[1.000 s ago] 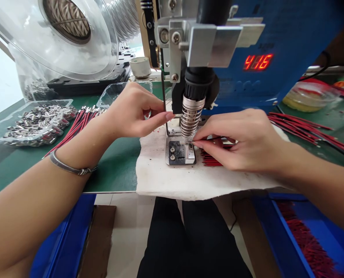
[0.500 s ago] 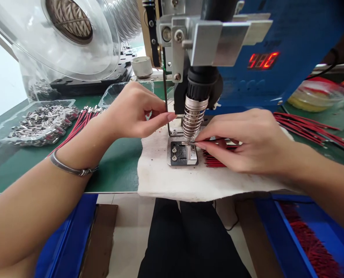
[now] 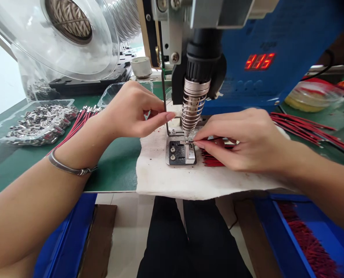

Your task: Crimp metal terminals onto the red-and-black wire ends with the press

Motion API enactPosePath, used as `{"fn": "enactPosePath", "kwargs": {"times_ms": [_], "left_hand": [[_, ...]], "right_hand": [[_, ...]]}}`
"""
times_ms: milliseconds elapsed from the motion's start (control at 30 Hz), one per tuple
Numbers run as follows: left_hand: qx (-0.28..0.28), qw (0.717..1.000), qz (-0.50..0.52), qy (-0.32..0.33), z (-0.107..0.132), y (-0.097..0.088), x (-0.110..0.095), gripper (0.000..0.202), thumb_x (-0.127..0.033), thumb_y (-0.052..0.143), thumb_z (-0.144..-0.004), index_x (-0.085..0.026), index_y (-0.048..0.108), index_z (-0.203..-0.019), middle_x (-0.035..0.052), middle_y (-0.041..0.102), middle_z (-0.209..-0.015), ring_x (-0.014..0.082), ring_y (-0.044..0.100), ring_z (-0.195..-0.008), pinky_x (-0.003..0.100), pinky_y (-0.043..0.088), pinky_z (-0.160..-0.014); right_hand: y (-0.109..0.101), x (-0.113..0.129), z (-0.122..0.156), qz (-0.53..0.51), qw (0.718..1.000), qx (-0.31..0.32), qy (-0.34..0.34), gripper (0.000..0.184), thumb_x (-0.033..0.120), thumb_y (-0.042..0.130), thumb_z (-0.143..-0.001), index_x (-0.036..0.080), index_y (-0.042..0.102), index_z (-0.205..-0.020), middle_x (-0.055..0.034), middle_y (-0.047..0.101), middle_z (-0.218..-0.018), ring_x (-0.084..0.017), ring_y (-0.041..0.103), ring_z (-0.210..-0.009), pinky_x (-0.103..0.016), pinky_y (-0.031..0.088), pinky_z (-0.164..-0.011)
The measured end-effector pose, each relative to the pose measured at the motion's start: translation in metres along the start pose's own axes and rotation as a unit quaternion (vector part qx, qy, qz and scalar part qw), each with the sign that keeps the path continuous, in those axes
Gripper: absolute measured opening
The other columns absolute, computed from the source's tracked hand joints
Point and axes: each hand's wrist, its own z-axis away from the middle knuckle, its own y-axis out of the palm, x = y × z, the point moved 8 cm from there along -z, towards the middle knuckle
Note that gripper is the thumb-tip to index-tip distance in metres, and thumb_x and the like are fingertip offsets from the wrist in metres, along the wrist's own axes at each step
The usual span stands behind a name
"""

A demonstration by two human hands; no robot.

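Note:
My right hand [image 3: 241, 139] pinches a thin wire [image 3: 218, 139] between thumb and forefinger. The wire's small metal end [image 3: 186, 142] lies across the little metal jig [image 3: 190, 154], beneath the tip of a spring-wrapped soldering iron [image 3: 192, 106]. To the left of the iron, my left hand [image 3: 137, 112] is closed in a pinch beside a thin dark upright rod [image 3: 164, 88]; what its fingertips hold is too small to make out. Red and black wires [image 3: 214, 159] lie on the white cloth [image 3: 174, 183], partly under my right hand.
A clear tray [image 3: 41, 123] of small metal parts stands at left, beside a bundle of red wires [image 3: 76, 125] with metal ends. Behind the iron is a blue machine [image 3: 247, 88] with a lit red display. More red wires [image 3: 305, 125] lie at right. A blue bin [image 3: 293, 231] sits below.
The iron and its bracket have risen a little above the jig. Both hands hold nearly the same places. The display's digits look different.

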Motion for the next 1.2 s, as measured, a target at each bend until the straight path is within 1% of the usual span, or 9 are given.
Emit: {"fn": "enactPosePath", "kwargs": {"times_ms": [233,400,533,600,667,833,967,1033,1200], "left_hand": [[-0.004,1.000,-0.016,0.001,-0.0002,0.0014,0.0011,0.080,-0.063,0.041,-0.130,-0.023,0.047,-0.062,-0.0087,0.029,-0.055,0.0031,0.026,-0.045,0.025,0.030,-0.055],[-0.006,1.000,-0.013,0.003,-0.0001,0.0001,0.0003,0.079,-0.062,0.045,-0.130,-0.023,0.048,-0.062,-0.0084,0.030,-0.055,0.0040,0.025,-0.045,0.026,0.030,-0.054],[-0.001,1.000,-0.007,0.008,0.0001,-0.0008,-0.0005,0.074,-0.055,0.049,-0.130,-0.024,0.050,-0.063,-0.0076,0.032,-0.054,0.0064,0.026,-0.045,0.029,0.030,-0.053],[0.006,1.000,-0.013,0.001,0.0002,0.0001,0.0009,0.073,-0.055,0.048,-0.129,-0.025,0.051,-0.063,-0.0073,0.033,-0.053,0.0071,0.027,-0.044,0.030,0.031,-0.053],[0.010,1.000,-0.016,-0.003,0.0000,0.0009,0.0014,0.073,-0.056,0.047,-0.128,-0.025,0.052,-0.063,-0.0071,0.033,-0.053,0.0070,0.027,-0.044,0.030,0.031,-0.053],[-0.017,1.000,0.001,0.017,-0.0010,-0.0021,-0.0031,0.072,-0.051,0.051,-0.128,-0.023,0.049,-0.062,-0.0074,0.033,-0.054,0.0044,0.025,-0.045,0.027,0.024,-0.052],[-0.002,1.000,-0.016,0.006,-0.0005,0.0002,-0.0007,0.076,-0.059,0.045,-0.129,-0.024,0.049,-0.063,-0.0077,0.033,-0.054,0.0046,0.029,-0.043,0.027,0.030,-0.052],[-0.001,1.000,-0.021,0.009,-0.0002,0.0000,-0.0006,0.076,-0.060,0.044,-0.129,-0.024,0.049,-0.062,-0.0080,0.032,-0.053,0.0045,0.030,-0.042,0.027,0.032,-0.053],[-0.005,1.000,-0.001,0.017,-0.0003,-0.0016,-0.0024,0.073,-0.053,0.051,-0.128,-0.023,0.049,-0.062,-0.0078,0.032,-0.053,0.0040,0.029,-0.043,0.027,0.027,-0.053]], "right_hand": [[-0.0010,0.0003,-0.0004,0.000,1.000,-0.006,-0.007,0.019,0.011,0.077,-0.115,0.026,0.083,-0.106,-0.0004,0.089,-0.096,-0.017,0.075,-0.072,-0.034,0.055,-0.065],[-0.0009,0.0007,-0.0002,0.006,1.000,-0.008,-0.007,0.017,0.011,0.077,-0.114,0.025,0.083,-0.107,-0.0012,0.090,-0.099,-0.018,0.080,-0.077,-0.033,0.054,-0.065],[-0.0012,0.0008,0.0002,0.011,1.000,-0.006,-0.002,0.017,0.012,0.078,-0.114,0.026,0.084,-0.107,-0.0004,0.090,-0.098,-0.018,0.079,-0.076,-0.033,0.055,-0.066],[-0.0010,0.0003,0.0002,0.010,1.000,-0.005,0.000,0.017,0.012,0.078,-0.114,0.027,0.083,-0.107,-0.0004,0.089,-0.098,-0.018,0.079,-0.076,-0.034,0.055,-0.066],[-0.0005,-0.0003,0.0000,0.009,1.000,-0.004,0.001,0.017,0.013,0.078,-0.114,0.027,0.083,-0.106,-0.0002,0.089,-0.098,-0.019,0.079,-0.076,-0.034,0.056,-0.066],[0.0003,-0.0013,-0.0005,0.004,1.000,-0.007,0.001,0.017,0.012,0.079,-0.113,0.026,0.085,-0.108,-0.0003,0.090,-0.099,-0.019,0.081,-0.078,-0.033,0.060,-0.071],[0.0001,-0.0019,-0.0011,-0.001,1.000,-0.003,0.009,0.018,0.014,0.077,-0.114,0.027,0.087,-0.109,-0.0005,0.091,-0.100,-0.019,0.082,-0.078,-0.034,0.063,-0.073],[-0.0002,-0.0021,-0.0011,-0.003,1.000,0.000,0.013,0.018,0.016,0.076,-0.115,0.028,0.088,-0.108,-0.0010,0.091,-0.099,-0.020,0.082,-0.078,-0.035,0.062,-0.072],[0.0000,-0.0015,-0.0005,-0.002,1.000,0.001,0.005,0.017,0.015,0.077,-0.116,0.025,0.088,-0.109,-0.0021,0.090,-0.098,-0.020,0.082,-0.079,-0.034,0.058,-0.070]]}}
